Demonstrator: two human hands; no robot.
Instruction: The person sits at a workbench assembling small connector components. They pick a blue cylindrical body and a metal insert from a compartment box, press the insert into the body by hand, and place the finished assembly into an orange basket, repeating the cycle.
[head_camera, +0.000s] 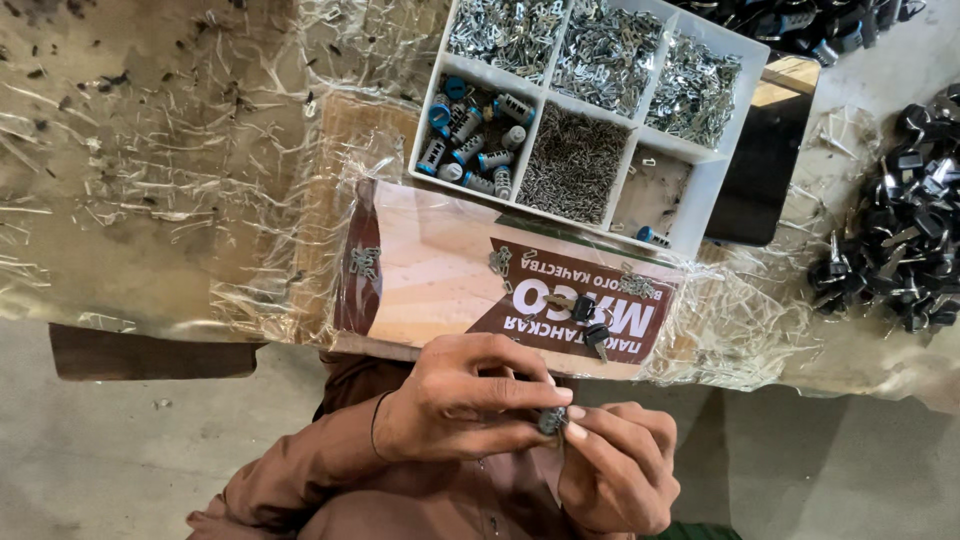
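Two hands meet at my lap: my left hand (465, 405) and right hand (615, 465) both pinch a small metal lock part (551, 421), below the table edge (200, 330). One loose pinch could drop it onto the floor.

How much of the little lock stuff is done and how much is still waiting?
Done: it's hard to say; one black-headed key lies on the board by small metal clusters. In hand: both hands, left hand and right hand, pinch a small metal part between their fingers. Left: the white tray holds many loose metal bits and blue-capped cylinders; a heap of black keys waits at one side.
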